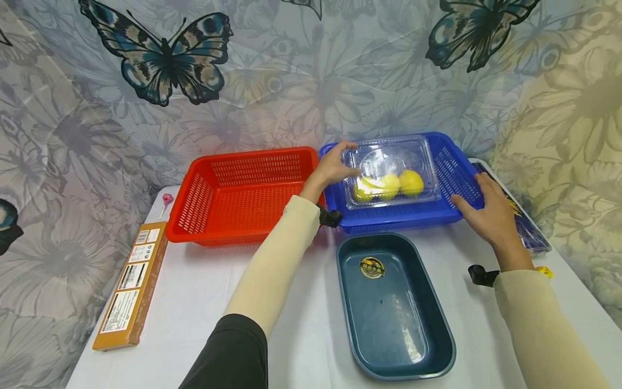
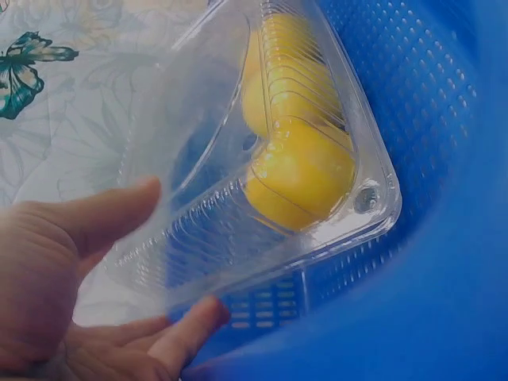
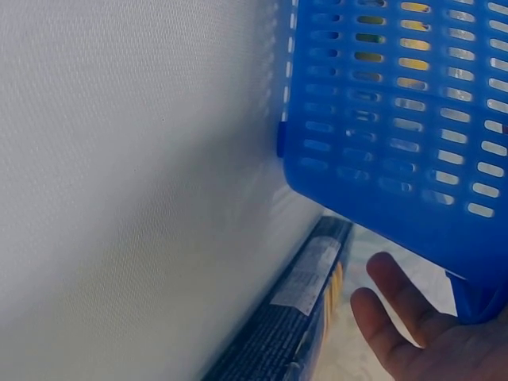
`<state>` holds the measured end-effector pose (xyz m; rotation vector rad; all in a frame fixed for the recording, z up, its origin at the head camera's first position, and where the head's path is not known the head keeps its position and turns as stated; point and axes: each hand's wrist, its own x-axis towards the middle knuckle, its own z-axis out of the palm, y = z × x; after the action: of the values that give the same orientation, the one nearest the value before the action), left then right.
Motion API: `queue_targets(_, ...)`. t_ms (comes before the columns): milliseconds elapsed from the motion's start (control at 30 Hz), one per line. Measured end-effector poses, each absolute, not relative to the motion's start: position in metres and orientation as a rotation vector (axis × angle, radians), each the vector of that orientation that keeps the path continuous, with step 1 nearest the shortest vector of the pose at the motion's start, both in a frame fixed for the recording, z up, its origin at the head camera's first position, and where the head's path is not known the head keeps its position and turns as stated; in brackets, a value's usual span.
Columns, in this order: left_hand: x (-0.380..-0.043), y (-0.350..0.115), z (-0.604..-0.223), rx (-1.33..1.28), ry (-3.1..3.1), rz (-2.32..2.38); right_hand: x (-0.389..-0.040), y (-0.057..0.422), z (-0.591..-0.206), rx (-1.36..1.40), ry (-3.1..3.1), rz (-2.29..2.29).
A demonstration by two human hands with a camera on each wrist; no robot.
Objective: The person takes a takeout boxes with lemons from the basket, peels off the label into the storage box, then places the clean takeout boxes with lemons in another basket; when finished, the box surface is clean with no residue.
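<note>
A clear plastic clamshell box (image 1: 389, 154) with several round yellow fruits (image 1: 411, 182) inside sits in the blue basket (image 1: 454, 167). My left hand (image 1: 335, 165) is at the box's left end, thumb and fingers spread apart. In the left wrist view, the thumb (image 2: 119, 214) and fingers (image 2: 190, 333) stand around that end, with a gap between them. My right hand (image 1: 493, 213) holds the basket's right rim, thumb on the inner side and fingers outside. The right wrist view shows two fingertips (image 3: 389, 278) extending below the rim.
A red basket (image 1: 194, 216) stands left of the blue one. In front is a dark teal tub (image 1: 389, 324) with a round sticker. A brown carton (image 1: 131, 286) and a pink lollipop (image 1: 167, 198) lie at the left; a dark flat package (image 1: 527, 229) is behind the right hand.
</note>
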<state>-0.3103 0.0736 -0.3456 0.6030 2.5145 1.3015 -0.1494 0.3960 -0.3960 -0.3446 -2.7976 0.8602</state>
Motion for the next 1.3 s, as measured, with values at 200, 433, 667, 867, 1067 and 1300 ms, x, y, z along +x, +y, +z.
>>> queue_targets(200,-0.31,0.072,-0.348,0.642,2.562,1.257,-0.15,0.396,-0.397,-0.34,-2.797,0.867)
queue_targets(433,-0.315,0.066,-0.351,0.623,2.525,1.196,-0.151,0.391,-0.397,-0.317,-2.781,0.884)
queue_targets(667,-0.315,0.062,-0.355,0.694,2.491,1.248,-0.152,0.389,-0.397,-0.298,-2.784,0.883)
queue_targets(867,-0.315,0.058,-0.356,0.736,2.465,1.257,-0.157,0.389,-0.399,-0.283,-2.78,0.885)
queue_targets(1067,-0.313,0.053,-0.355,0.77,2.452,1.261,-0.161,0.391,-0.402,-0.266,-2.799,0.889)
queue_targets(1300,-0.303,0.048,-0.341,0.842,2.412,1.272,-0.162,0.398,-0.398,-0.275,-2.815,0.861)
